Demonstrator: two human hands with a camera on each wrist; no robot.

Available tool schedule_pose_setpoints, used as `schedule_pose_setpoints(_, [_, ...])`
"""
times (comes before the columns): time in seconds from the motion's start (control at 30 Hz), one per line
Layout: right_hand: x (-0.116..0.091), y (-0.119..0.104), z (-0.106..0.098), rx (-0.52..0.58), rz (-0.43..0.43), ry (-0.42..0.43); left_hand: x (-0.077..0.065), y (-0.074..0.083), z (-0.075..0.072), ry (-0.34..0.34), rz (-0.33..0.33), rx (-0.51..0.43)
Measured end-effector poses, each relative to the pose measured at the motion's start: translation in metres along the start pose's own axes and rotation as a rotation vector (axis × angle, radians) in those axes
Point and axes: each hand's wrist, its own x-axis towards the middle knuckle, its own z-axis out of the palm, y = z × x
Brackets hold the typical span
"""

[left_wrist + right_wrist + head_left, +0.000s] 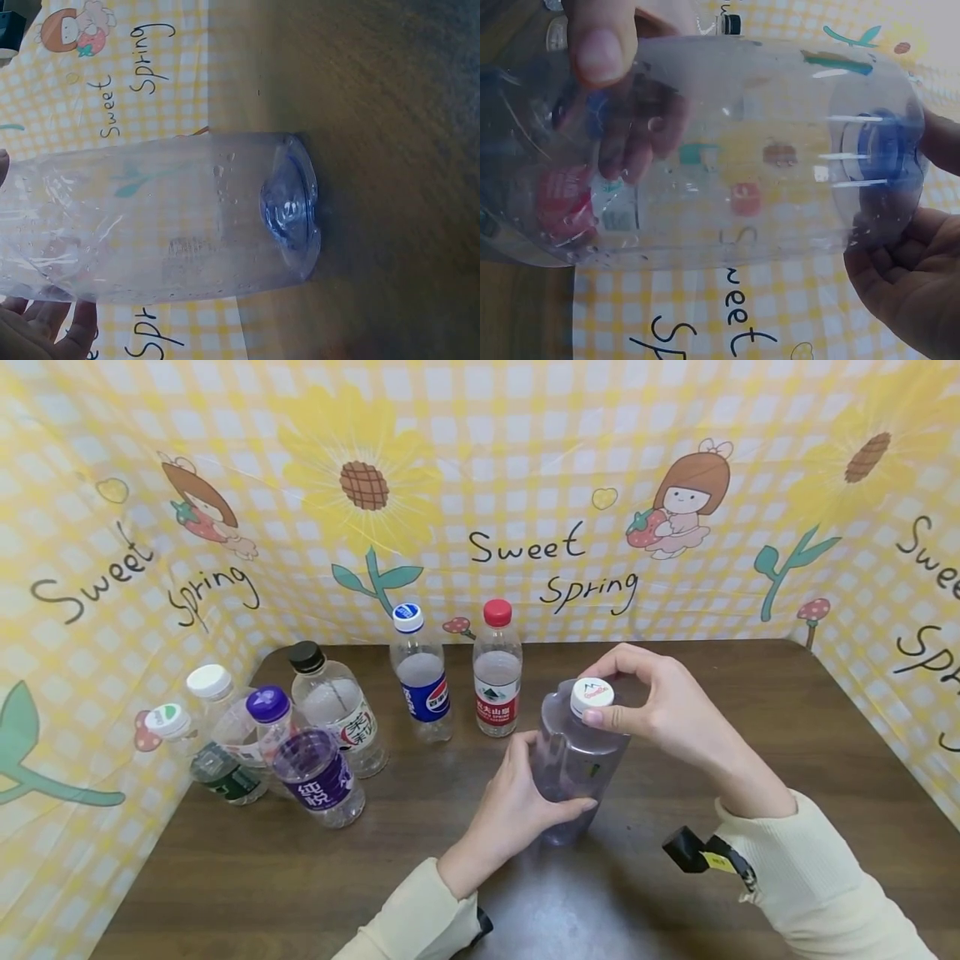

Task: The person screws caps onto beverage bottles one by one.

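Observation:
A large clear, faintly purple plastic bottle stands upright on the table before me. My left hand grips its body from the left, thumb across the near side. At the top, my right hand pinches the white cap between thumb and fingers. In the left wrist view, droplets cling inside the bottle, and its moulded base shows. From the right wrist, the left thumb lies against the bottle, while my right hand is around the neck end; the cap is mostly hidden there.
A red-capped bottle and a Pepsi-labelled bottle stand at the back of the wooden table. Several more bottles cluster at left, among them a purple-capped one and a black-capped one. Checked cloth walls the table.

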Motion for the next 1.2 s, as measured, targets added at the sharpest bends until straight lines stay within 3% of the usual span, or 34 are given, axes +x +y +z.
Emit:
schedule_pose_setpoints(0.4, [-0.002,0.001,0.006,0.026,0.052,0.056,-0.001,0.002,0.001,0.033,0.027,0.051])
schedule_pose_setpoints(0.6, [-0.003,0.006,-0.003,-0.033,-0.016,-0.041,-0.001,0.001,0.000,0.027,0.024,0.042])
schedule_pose_setpoints(0.73, [-0.003,0.009,-0.009,-0.013,-0.060,-0.098,-0.001,0.000,0.000,0.019,0.020,0.037])
schedule_pose_setpoints(1.0, [-0.005,0.011,-0.002,0.018,-0.138,0.021,0.000,0.002,0.000,0.000,0.001,0.049])
schedule_pose_setpoints(1.2, [-0.006,0.010,-0.001,0.064,-0.128,0.024,-0.002,0.004,0.000,0.032,0.012,0.095])
